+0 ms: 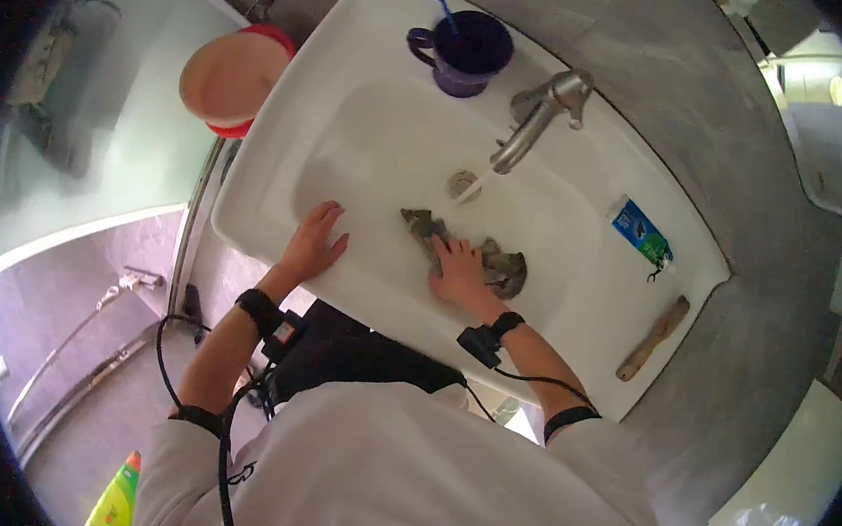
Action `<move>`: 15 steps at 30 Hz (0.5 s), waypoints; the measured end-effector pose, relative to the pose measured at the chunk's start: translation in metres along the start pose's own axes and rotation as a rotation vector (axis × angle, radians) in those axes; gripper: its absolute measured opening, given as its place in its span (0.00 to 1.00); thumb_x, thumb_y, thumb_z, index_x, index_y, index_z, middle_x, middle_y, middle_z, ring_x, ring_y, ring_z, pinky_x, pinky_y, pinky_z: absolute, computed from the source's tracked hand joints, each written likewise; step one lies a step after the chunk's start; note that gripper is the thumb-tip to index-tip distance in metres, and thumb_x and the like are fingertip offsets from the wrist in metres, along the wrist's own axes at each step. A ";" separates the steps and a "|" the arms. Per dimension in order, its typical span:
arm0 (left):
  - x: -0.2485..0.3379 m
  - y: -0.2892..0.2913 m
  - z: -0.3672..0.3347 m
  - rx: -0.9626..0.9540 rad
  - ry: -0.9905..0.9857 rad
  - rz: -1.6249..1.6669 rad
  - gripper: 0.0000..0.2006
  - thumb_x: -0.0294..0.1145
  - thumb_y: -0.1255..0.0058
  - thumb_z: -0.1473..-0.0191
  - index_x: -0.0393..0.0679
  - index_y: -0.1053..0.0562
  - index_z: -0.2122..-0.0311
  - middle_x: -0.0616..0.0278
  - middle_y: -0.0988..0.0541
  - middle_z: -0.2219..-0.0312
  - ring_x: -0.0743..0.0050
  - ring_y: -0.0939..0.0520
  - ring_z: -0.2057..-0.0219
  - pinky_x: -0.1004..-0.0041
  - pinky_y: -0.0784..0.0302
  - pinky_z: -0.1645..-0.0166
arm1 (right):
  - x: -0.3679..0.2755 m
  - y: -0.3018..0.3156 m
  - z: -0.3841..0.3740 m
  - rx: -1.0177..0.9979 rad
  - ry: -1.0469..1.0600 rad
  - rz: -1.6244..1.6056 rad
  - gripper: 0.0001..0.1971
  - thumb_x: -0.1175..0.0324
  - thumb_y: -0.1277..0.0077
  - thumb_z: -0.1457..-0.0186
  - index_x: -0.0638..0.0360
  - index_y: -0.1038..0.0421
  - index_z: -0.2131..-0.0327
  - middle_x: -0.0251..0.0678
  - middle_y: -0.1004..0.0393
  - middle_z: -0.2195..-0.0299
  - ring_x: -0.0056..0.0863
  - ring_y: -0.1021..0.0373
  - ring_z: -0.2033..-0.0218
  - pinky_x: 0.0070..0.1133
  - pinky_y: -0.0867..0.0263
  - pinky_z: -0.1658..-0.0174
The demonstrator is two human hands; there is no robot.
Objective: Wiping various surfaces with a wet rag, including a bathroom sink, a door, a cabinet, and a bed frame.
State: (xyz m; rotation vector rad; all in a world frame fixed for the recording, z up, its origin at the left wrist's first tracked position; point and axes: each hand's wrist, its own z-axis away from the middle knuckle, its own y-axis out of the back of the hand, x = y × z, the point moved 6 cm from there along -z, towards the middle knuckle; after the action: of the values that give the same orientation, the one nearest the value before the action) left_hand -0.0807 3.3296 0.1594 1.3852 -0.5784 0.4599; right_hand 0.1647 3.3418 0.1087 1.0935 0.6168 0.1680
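A wet, crumpled grey-green cloth [505,268] lies in the basin of the white sink [579,266]. My right hand [465,274] is on the middle of it, fingers curled down into the fabric, and parts of the cloth stick out on both sides. Part of the fabric is hidden under the palm. My left hand [314,243] is at the sink's front left rim, holding nothing, with thumb and fingers apart. From the metal faucet [535,134], a thin stream of water [471,188] runs down beside the drain [463,183], just beyond the cloth.
A dark blue mug [470,57] with a blue toothbrush [441,3] stands on the back ledge. On the right ledge lie a toothpaste tube [641,231] and a wooden-handled brush [652,339]. Red and pink basins [228,80] are left of the sink; a yellow-green bottle [115,501] stands lower left.
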 end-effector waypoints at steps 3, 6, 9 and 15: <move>0.005 -0.004 -0.006 -0.007 -0.034 0.032 0.19 0.28 0.49 0.57 0.36 0.35 0.57 0.48 0.32 0.57 0.49 0.32 0.54 0.62 0.35 0.50 | -0.003 -0.034 -0.020 0.038 0.090 -0.009 0.26 0.70 0.53 0.58 0.62 0.41 0.51 0.46 0.38 0.55 0.46 0.40 0.56 0.37 0.41 0.55; 0.004 -0.001 -0.002 0.020 -0.069 0.015 0.18 0.27 0.49 0.58 0.35 0.34 0.59 0.48 0.32 0.58 0.49 0.31 0.55 0.63 0.35 0.51 | -0.020 -0.041 -0.063 0.039 0.131 -0.183 0.25 0.73 0.54 0.57 0.63 0.40 0.51 0.48 0.39 0.56 0.47 0.40 0.56 0.36 0.42 0.55; 0.008 -0.005 -0.011 0.019 -0.092 0.038 0.18 0.27 0.49 0.59 0.35 0.34 0.60 0.48 0.31 0.59 0.49 0.31 0.56 0.62 0.34 0.51 | -0.020 -0.037 -0.100 0.229 0.115 -0.318 0.25 0.72 0.53 0.58 0.62 0.40 0.52 0.48 0.39 0.56 0.46 0.40 0.57 0.33 0.40 0.56; -0.001 -0.009 -0.001 0.039 -0.063 -0.017 0.17 0.27 0.49 0.59 0.35 0.33 0.61 0.48 0.30 0.60 0.49 0.30 0.57 0.63 0.34 0.52 | -0.068 -0.024 -0.095 0.120 0.329 -0.360 0.21 0.71 0.53 0.56 0.59 0.36 0.54 0.48 0.36 0.60 0.43 0.36 0.61 0.30 0.38 0.57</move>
State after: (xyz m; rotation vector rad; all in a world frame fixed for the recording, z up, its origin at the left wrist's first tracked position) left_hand -0.0754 3.3297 0.1518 1.4452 -0.6114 0.4172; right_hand 0.0534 3.3758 0.0843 1.0589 1.1191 -0.0031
